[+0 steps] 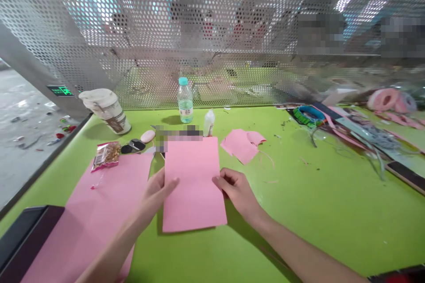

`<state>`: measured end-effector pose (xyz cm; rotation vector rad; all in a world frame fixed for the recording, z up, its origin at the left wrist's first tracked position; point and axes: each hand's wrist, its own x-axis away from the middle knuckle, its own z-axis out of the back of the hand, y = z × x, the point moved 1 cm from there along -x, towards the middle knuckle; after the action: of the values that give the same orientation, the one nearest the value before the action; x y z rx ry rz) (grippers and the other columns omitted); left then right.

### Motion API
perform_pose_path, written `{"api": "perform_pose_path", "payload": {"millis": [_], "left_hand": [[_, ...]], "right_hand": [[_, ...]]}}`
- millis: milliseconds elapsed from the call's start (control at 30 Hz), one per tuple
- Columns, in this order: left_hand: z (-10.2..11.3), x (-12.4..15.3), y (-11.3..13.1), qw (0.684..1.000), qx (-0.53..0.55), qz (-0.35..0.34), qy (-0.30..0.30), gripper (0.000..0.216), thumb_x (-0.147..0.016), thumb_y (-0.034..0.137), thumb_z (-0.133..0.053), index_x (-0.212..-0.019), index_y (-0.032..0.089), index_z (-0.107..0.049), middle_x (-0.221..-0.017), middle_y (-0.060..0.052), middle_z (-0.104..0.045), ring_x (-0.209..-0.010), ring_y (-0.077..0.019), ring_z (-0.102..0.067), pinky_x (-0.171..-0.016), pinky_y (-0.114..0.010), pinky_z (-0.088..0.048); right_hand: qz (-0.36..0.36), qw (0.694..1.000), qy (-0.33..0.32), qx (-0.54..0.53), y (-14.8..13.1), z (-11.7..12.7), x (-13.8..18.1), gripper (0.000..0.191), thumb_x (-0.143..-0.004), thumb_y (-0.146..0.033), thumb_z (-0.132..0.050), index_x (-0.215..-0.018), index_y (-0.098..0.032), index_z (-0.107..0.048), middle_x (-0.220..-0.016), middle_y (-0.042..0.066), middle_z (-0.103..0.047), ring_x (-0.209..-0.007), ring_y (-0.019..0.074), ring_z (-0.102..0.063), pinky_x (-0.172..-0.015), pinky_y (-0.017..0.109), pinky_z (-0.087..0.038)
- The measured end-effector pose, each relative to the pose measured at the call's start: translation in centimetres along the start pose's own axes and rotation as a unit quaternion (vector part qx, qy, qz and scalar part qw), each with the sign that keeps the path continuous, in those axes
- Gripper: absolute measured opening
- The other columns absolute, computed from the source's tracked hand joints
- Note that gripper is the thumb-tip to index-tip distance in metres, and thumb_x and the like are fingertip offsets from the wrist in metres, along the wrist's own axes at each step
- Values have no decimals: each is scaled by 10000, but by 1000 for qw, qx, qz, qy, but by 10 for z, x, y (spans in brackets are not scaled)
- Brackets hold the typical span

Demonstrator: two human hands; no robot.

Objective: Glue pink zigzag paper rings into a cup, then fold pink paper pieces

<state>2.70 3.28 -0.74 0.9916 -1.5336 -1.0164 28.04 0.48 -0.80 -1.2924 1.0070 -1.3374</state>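
As we work at the green counter (332, 234), before a perforated metal screen (166, 31), a large pink sheet (89, 212) lies to our left and a smaller pink card (194, 185) lies squarely in front of us. Pink offcuts (241, 146) lie just right of the card, and a plastic water bottle (185, 101) stands beyond it. The card rests flat on the counter, apart from the large sheet. Our left grip (157, 192) and right grip (234, 190) sit at its opposite long edges, with the fingers lying over the paper. We cannot tell whether either grip is clamped on the card or merely resting there. For steady handling, we should press evenly with both grips so that the card does not skew.
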Motion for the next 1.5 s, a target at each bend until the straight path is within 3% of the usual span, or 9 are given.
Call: {"api": "perform_pose_path", "payload": {"millis": [167, 267, 533, 700, 900, 1000, 1167, 1367, 1500], "left_hand": [[2, 5, 22, 991, -100, -23, -87, 609, -833, 304, -836, -1415, 243, -667, -1388, -141, -756, -1190, -346, -755, -937, -383, -637], [11, 8, 34, 953, -274, -31, -123, 536, -748, 199, -786, -1281, 260, -795, -1363, -86, -780, -1243, -358, -720, -948, -343, -607], [1, 10, 35, 833, -486, -146, -220, 600, -871, 159, -598, -1420, 361, -731, -1349, -22, -792, -1235, -347, -722, -1011, -402, -549], [3, -7, 29, 791, -554, -245, -80, 434, -952, 264, -619, -1366, 297, -746, -1339, -84, -776, -1234, -323, -709, -1068, -441, -547], [-5, -56, 47, 756, -571, -298, 115, 620, -988, 526, -663, -1490, 162, -636, -1710, -236, -415, -1635, -495, -203, -1305, -702, -122], [-9, -67, 47, 784, -540, -296, 80, 591, -914, 610, -738, -1337, 197, -745, -1707, -198, -449, -1654, -493, -153, -1315, -711, -37], [12, -61, 55, 826, -476, -289, 90, 389, -948, 548, -675, -1203, 275, -783, -1577, -105, -600, -1495, -384, -481, -1265, -557, -342], [45, -59, 53, 922, -335, -114, 159, 533, -969, 566, -658, -1338, 181, -675, -677, -10, -657, -588, -234, -638, -545, -301, -484], [39, -65, 42, 975, -194, -35, 102, 598, -973, 508, -708, -1459, 187, -570, -707, 5, -686, -465, -145, -599, -433, -219, -419]], "right_hand": [[123, 981, 143, 41, -12, 17, -3, 408, -972, -585, -696, -1187, -248, -613, -1121, 66, -691, -972, 251, -678, -835, 406, -568], [316, 910, 210, 169, -34, 28, 4, 492, -987, -516, -701, -1387, -273, -548, -1371, 129, -649, -1266, 317, -618, -1082, 523, -507], [279, 821, -103, 488, -40, 4, 9, 270, -1022, -124, -646, -1267, -209, -721, -1186, 105, -812, -1091, 315, -695, -1035, 532, -455], [206, 851, -69, 478, -13, 7, -9, 249, -1008, -51, -588, -1092, -191, -775, -1094, 99, -822, -1050, 297, -697, -986, 500, -456], [196, 893, -20, 404, 0, 6, -14, 179, -996, -105, -612, -966, -192, -765, -1007, 91, -815, -996, 284, -699, -973, 485, -479], [199, 895, -14, 398, 0, 4, -12, 196, -993, -103, -599, -934, -202, -757, -994, 82, -811, -982, 275, -705, -968, 481, -490], [206, 895, -8, 395, 3, 6, -15, 196, -949, -76, -608, -943, -201, -759, -956, 65, -802, -981, 276, -704, -961, 465, -492], [203, 899, -10, 388, 3, 6, -17, 253, -928, -49, -559, -933, -203, -759, -967, 63, -801, -975, 271, -696, -956, 461, -476], [194, 904, -10, 380, 1, 6, -16, 249, -916, -45, -570, -950, -201, -761, -986, 65, -802, -989, 270, -695, -970, 472, -470]]}}
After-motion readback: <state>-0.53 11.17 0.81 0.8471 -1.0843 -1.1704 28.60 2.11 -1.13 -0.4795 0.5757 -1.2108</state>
